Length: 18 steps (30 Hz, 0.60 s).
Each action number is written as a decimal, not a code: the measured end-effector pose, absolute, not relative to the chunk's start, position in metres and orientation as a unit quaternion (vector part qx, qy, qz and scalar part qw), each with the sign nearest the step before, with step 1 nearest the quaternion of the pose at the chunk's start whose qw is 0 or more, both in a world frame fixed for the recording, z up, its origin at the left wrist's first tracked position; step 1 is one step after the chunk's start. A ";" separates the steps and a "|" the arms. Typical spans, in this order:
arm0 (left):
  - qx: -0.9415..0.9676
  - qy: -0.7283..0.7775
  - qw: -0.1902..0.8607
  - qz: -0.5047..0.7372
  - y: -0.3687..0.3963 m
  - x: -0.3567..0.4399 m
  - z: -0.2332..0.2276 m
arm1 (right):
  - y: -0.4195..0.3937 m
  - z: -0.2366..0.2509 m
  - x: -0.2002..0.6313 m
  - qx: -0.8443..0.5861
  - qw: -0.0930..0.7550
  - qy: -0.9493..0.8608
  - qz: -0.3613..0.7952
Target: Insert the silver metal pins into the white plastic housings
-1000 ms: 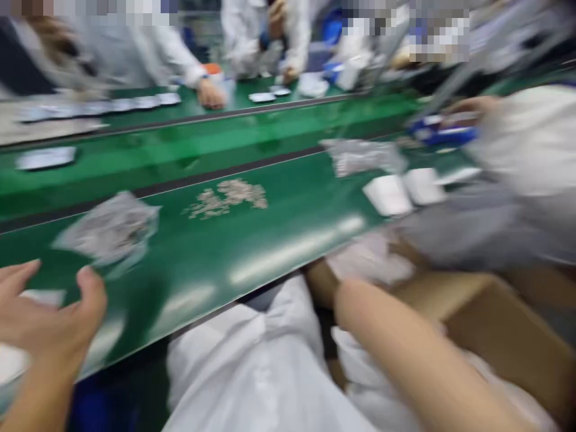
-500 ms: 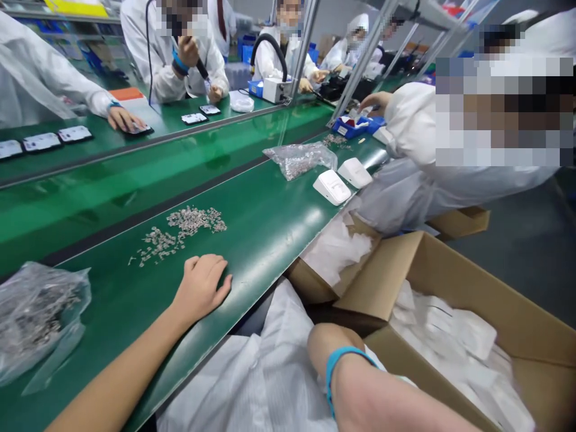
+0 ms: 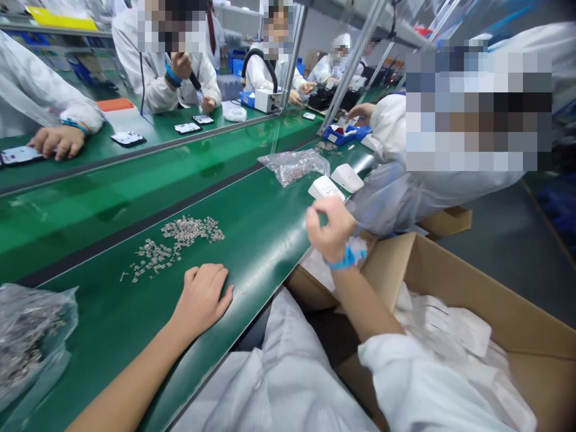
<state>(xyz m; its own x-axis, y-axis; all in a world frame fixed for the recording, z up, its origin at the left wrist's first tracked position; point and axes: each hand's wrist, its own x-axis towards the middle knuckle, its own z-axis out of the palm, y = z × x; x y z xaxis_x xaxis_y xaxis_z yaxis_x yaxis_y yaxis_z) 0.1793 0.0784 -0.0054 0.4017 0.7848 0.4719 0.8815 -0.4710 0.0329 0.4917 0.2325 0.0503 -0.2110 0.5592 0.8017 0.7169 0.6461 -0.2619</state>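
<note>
My left hand [image 3: 201,298] lies palm down, fingers spread flat and holding nothing, on the green conveyor table [image 3: 252,240] near its front edge, just short of the scattered heap of small silvery metal parts [image 3: 175,240]. My right hand [image 3: 330,231], wearing a blue wrist strap [image 3: 344,260], is raised over the table's front edge above the open brown cardboard box [image 3: 450,282], fingers curled; motion blur hides whether they pinch anything. The clear plastic bag of parts [image 3: 27,336] is cut off at the left.
</note>
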 end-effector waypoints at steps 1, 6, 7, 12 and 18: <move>-0.829 -0.503 0.111 -0.218 0.079 0.179 -0.006 | 0.263 0.045 0.497 -0.479 0.456 -0.743 -0.099; -0.826 -0.514 0.087 -0.214 0.077 0.181 -0.005 | 0.339 0.011 0.535 -0.749 0.215 -0.624 -0.060; -0.826 -0.515 0.082 -0.213 0.076 0.181 -0.005 | 0.339 0.006 0.538 -0.752 0.204 -0.625 -0.054; -0.828 -0.503 0.109 -0.223 0.071 0.183 -0.002 | 0.297 -0.010 0.521 -0.703 0.207 -0.677 -0.066; -0.851 -0.426 0.221 -0.212 0.063 0.190 -0.002 | 0.204 -0.020 0.471 -0.569 0.237 -0.782 -0.091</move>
<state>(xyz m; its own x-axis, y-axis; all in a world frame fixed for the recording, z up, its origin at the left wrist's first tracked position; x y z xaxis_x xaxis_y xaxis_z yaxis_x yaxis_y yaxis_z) 0.1898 0.0630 -0.0016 0.5467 0.6320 0.5493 0.8196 -0.5383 -0.1963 0.4711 0.2039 -0.0198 -0.2403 0.8474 0.4735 0.9332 0.3359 -0.1275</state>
